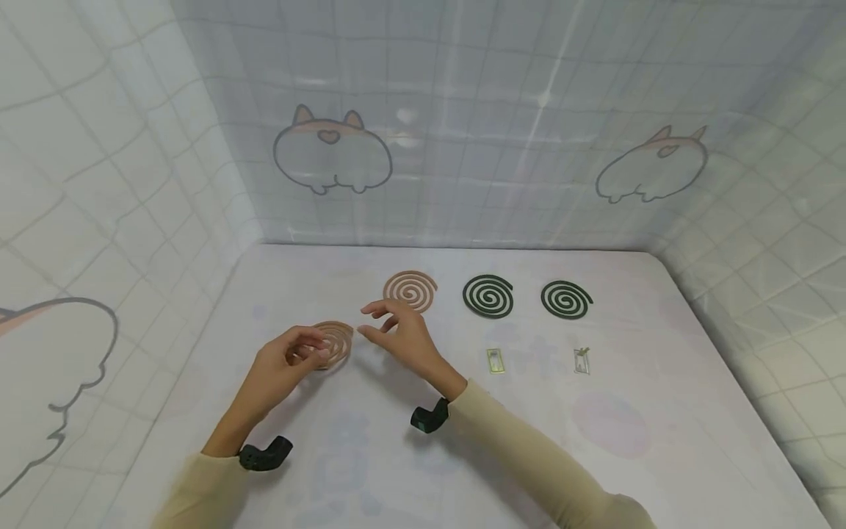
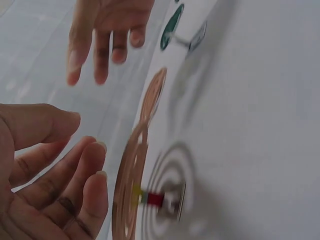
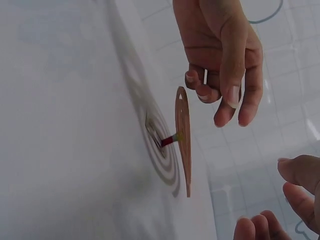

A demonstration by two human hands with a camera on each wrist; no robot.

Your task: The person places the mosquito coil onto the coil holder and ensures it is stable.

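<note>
A brown mosquito coil [image 1: 340, 339] sits raised above the table on a small metal stand [image 3: 152, 131], its stem partly red and yellow. Close over this coil, my left hand [image 1: 283, 365] has loosely bent fingers; the right wrist view shows a gap between them and the coil. To the coil's right hovers my right hand [image 1: 405, 339], thumb and fingers apart, holding nothing. Just beyond that hand lies a second brown coil [image 1: 410, 286], partly covered by the fingers in the head view.
Two green mosquito coils [image 1: 487, 297] [image 1: 566, 300] lie farther right in the back row. In front of them are two small metal stands [image 1: 496, 361] [image 1: 581, 361]. Light tiled-pattern walls [image 1: 449, 198] enclose the white table [image 1: 529, 455] at the back and sides.
</note>
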